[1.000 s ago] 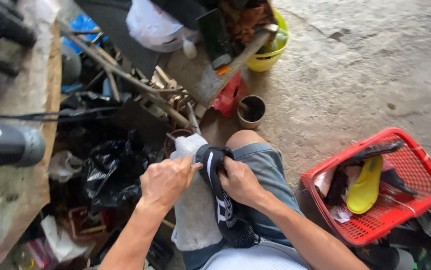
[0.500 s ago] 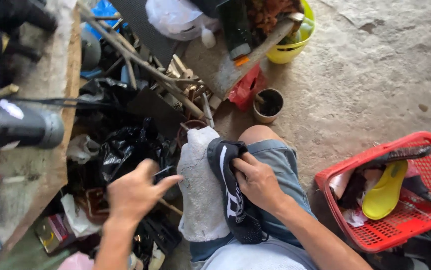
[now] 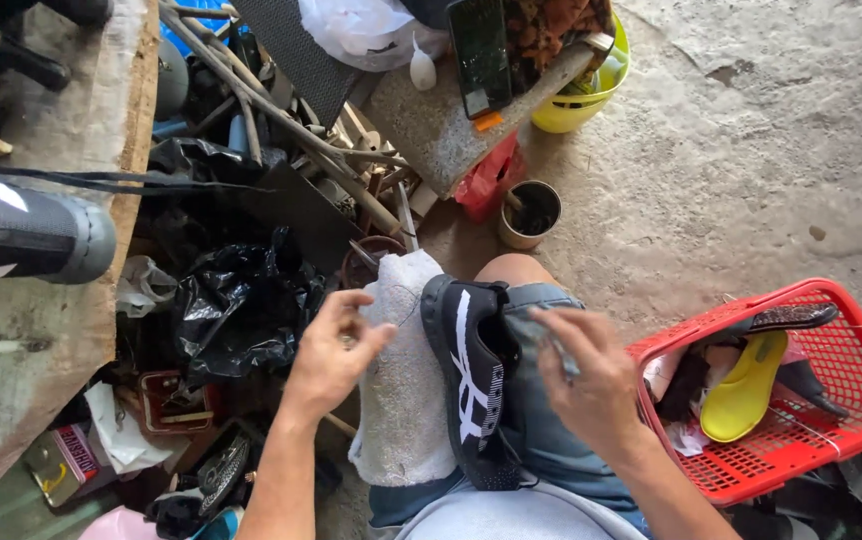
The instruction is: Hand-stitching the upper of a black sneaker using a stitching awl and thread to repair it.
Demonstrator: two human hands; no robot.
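Note:
A black shoe [image 3: 471, 385] with white stripes lies on my lap, resting between a white towel [image 3: 406, 400] on my left knee and my denim shorts. My left hand [image 3: 331, 355] hovers over the towel's left edge, thumb and fingers pinched on something small that I cannot make out; a thin thread seems to run from it across the towel. My right hand [image 3: 591, 380] is just right of the shoe, not touching it, with its fingers closed on a small grey tool [image 3: 554, 340].
A red basket [image 3: 831, 440] with a yellow insole [image 3: 746, 390] and dark shoe parts stands at my right. A small tin [image 3: 529, 213] and a yellow bucket [image 3: 576, 105] sit ahead on the concrete. Black bags, sticks and scrap crowd the left beside a wooden bench [image 3: 71, 150].
My right hand has let go of the shoe and shifted to the right. My left hand has come back from the clutter on the left to the towel, fingers now pinched.

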